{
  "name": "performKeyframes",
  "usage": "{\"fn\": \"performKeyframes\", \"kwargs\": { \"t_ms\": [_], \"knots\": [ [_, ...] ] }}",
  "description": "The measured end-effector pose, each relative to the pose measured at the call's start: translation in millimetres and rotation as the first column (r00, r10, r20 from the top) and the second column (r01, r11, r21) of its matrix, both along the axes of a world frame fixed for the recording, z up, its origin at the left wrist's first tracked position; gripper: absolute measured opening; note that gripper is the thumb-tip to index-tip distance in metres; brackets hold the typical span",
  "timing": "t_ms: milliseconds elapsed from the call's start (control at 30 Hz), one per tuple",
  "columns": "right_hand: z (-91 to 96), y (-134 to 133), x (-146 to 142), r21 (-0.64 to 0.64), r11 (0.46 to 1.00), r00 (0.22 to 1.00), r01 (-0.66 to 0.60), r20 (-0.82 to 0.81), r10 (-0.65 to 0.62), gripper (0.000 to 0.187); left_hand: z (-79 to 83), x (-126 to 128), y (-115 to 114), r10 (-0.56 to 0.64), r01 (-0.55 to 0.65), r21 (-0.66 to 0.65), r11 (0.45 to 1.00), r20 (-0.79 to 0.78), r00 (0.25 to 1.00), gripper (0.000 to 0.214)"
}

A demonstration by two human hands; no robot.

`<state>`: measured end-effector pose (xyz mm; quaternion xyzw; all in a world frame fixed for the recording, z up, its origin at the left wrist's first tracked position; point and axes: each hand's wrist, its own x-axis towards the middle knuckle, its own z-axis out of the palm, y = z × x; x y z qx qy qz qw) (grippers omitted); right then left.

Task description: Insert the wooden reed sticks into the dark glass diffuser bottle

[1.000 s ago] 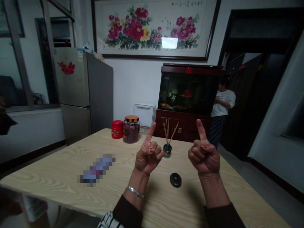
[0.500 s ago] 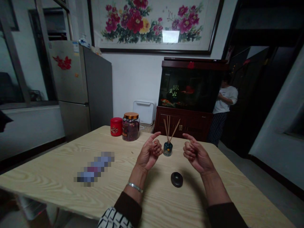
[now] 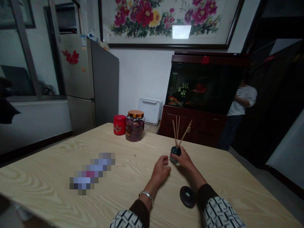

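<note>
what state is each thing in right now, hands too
left hand, empty, resting on table, fingers loosely curled
right hand, gripping the bottle
small glass bottle, upright on table
reed sticks, standing in bottle, fanned out
glass jar, gold lid on, filled with dark dried pieces
red tin, lid on
black disc, lying flat, untouched
fridge, both doors shut

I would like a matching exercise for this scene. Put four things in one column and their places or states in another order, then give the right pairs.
Things:
1. right hand
2. left hand
3. silver bangle
4. red tin

Places or states:
A. beside the glass jar
B. around the left wrist
C. touching the reed diffuser bottle
D. curled, holding nothing

Pairs: 1C, 2D, 3B, 4A
</note>
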<state>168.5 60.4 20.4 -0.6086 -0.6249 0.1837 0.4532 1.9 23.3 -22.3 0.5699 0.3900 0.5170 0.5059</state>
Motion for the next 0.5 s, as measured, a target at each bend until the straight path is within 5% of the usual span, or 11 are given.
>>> {"fn": "performKeyframes", "kwargs": {
  "t_ms": [200,400,500],
  "knots": [
    [3.8,-35,-6,-0.052,0.998,0.993,-0.046,0.106,0.051,0.043,6.3,-1,-6,-0.011,0.026,0.127,0.992,-0.119,0.993,0.085],
    [14.3,-49,-38,0.041,0.994,0.993,-0.102,-0.064,0.104,0.040,16.4,-3,-14,-0.079,0.115,0.194,0.974,-0.186,0.979,0.058],
    [40.9,-47,-54,0.145,0.980,0.952,-0.137,-0.255,0.170,0.043,14.8,-4,-14,-0.062,0.100,0.182,0.978,-0.204,0.977,0.059]
  ]
}}
